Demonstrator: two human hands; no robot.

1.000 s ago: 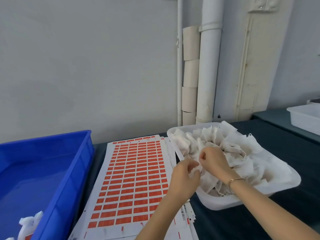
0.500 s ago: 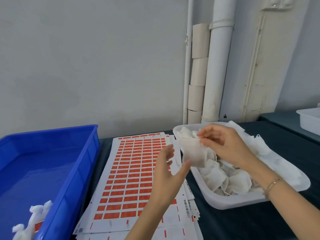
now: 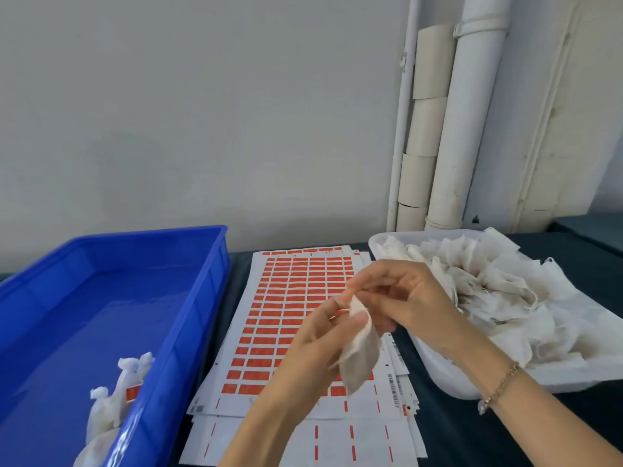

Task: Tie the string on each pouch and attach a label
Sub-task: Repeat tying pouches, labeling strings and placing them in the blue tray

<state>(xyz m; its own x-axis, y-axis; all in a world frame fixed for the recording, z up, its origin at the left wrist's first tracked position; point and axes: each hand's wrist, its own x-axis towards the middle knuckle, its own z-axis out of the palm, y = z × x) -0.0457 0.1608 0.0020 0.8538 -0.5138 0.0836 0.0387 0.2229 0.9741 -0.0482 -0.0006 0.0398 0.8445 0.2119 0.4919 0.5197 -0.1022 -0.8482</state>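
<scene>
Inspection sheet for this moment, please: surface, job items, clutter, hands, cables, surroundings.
Surface: dark table, mostly covered.
Job's things: one pouch held above the stacked label sheets; white tray heaped with loose pouches; blue bin holding a few tied pouches, one showing a red label.
Clutter: nothing seen.
Grippers: left hand and right hand both pinch the pouch's top.
Cables: nothing seen.
Surroundings: grey wall, white pipes.
</scene>
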